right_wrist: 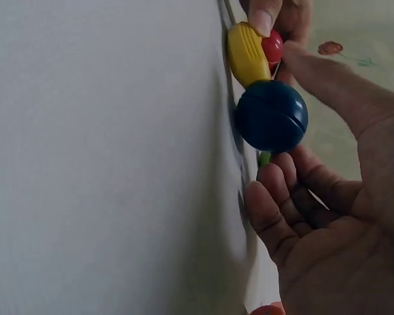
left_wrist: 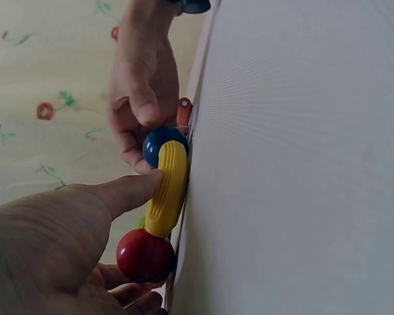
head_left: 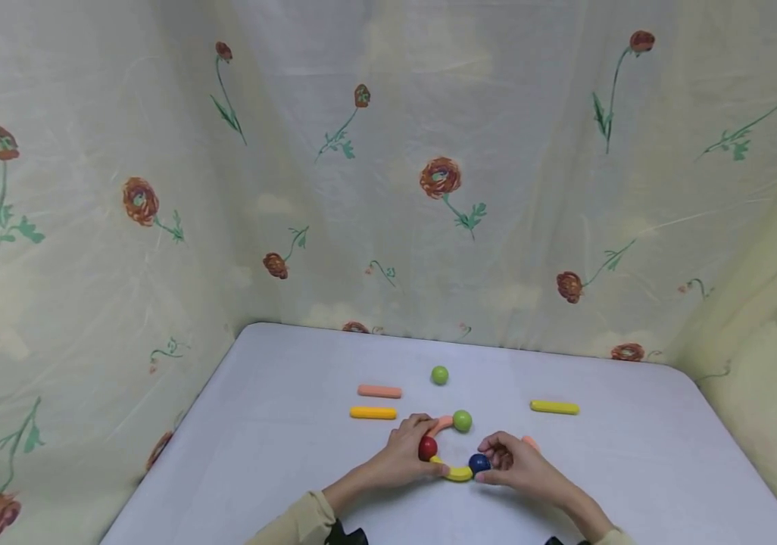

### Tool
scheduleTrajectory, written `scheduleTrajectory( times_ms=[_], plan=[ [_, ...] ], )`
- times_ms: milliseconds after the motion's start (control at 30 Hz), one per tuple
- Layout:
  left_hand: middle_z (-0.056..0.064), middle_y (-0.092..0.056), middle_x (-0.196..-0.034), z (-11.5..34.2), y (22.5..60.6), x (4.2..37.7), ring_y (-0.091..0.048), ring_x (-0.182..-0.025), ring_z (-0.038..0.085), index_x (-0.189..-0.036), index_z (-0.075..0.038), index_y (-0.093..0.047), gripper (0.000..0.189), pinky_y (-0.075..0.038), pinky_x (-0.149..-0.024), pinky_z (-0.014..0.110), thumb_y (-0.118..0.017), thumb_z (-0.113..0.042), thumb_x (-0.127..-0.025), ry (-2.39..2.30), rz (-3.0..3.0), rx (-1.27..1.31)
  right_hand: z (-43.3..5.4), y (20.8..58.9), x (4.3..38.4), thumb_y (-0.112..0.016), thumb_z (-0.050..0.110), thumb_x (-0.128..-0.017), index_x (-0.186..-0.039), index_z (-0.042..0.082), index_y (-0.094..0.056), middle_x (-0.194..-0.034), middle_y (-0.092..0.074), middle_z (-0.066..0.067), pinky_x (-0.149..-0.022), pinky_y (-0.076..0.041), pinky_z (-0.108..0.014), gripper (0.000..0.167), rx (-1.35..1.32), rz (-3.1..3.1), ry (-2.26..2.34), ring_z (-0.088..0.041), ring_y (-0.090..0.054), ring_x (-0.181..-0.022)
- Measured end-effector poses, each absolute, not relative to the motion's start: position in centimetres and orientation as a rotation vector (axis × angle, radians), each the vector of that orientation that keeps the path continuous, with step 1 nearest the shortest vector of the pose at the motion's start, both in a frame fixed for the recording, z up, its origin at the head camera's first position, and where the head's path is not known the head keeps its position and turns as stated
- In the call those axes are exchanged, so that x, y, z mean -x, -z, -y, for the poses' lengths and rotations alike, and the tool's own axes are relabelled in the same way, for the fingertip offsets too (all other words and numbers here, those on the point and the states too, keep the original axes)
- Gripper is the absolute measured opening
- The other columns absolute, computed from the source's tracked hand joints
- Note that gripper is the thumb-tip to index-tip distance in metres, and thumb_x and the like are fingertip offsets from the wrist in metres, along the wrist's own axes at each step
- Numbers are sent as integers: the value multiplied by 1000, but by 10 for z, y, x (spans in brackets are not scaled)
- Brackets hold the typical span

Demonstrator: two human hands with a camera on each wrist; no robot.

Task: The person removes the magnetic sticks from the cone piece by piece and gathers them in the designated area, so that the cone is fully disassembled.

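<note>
A curved yellow toy rod (head_left: 459,474) joins a red ball (head_left: 427,448) to a dark blue ball (head_left: 478,463) on the white table. My left hand (head_left: 407,454) grips this piece from the left, its thumb on the yellow rod and its fingers around the red ball. On the other side, my right hand (head_left: 521,465) holds the blue ball (right_wrist: 272,117) between thumb and curled fingers. From the red ball, a curved salmon rod (head_left: 441,425) leads up to a green ball (head_left: 462,421), forming an arc open to the right. My left fingers partly cover the salmon rod.
Beyond the hands lie a straight salmon rod (head_left: 379,391), an orange-yellow rod (head_left: 372,412) and a loose green ball (head_left: 439,375). To the right is a yellow-green rod (head_left: 555,407). Another salmon piece (head_left: 530,443) shows partly behind my right hand. Flowered curtains surround the table (head_left: 279,378).
</note>
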State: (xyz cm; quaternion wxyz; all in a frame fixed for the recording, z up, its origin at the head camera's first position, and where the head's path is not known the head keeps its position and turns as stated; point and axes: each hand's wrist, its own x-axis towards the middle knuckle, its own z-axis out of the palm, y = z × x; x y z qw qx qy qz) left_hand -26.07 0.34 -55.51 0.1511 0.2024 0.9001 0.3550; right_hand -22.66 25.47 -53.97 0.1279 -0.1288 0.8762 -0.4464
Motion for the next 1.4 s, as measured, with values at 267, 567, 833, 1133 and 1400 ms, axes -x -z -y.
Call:
scheduleTrajectory(
  times_ms=[267,567,833,1133,1400],
  plan=[
    [3,-37,-147,-3,554,260,-40,-126,22,-146,-18,-41,84,-38,-99,43,-73,-55,-78,-1013,-2581,-593,-253,544,232,-80,29,-78,-111,5,-59,-97,-60,-5,-68,-46,-20,45,439,-2474,1308,-12,-52,-81],
    [4,-37,-148,-3,551,259,-40,-127,21,-147,-18,-40,84,-36,-100,41,-72,-56,-78,-984,-2597,-597,-255,545,234,-76,16,-79,-114,6,-60,-107,-62,-5,-73,-46,-20,39,477,-2448,1267,-15,-53,-88],
    [3,-38,-147,-3,553,260,-40,-128,21,-146,-17,-41,84,-36,-99,40,-73,-55,-78,-986,-2610,-607,-258,538,235,-75,9,-78,-114,3,-57,-108,-62,-8,-78,-50,-23,40,372,-2517,1272,-18,-59,-95],
    [3,-37,-148,-1,552,262,-41,-124,22,-146,-20,-41,84,-37,-98,41,-73,-56,-78,-997,-2594,-583,-256,529,278,-70,10,-85,-120,1,-52,-119,-59,-17,-91,-52,-36,40,118,-2686,1466,-28,-59,-110],
    [1,-37,-148,-1,554,261,-40,-124,20,-146,-22,-41,82,-37,-98,39,-72,-57,-78,-981,-2585,-606,-251,533,331,-69,17,-87,-119,0,-56,-116,-62,-19,-86,-52,-36,38,77,-2842,1389,-27,-60,-102]
  ],
)
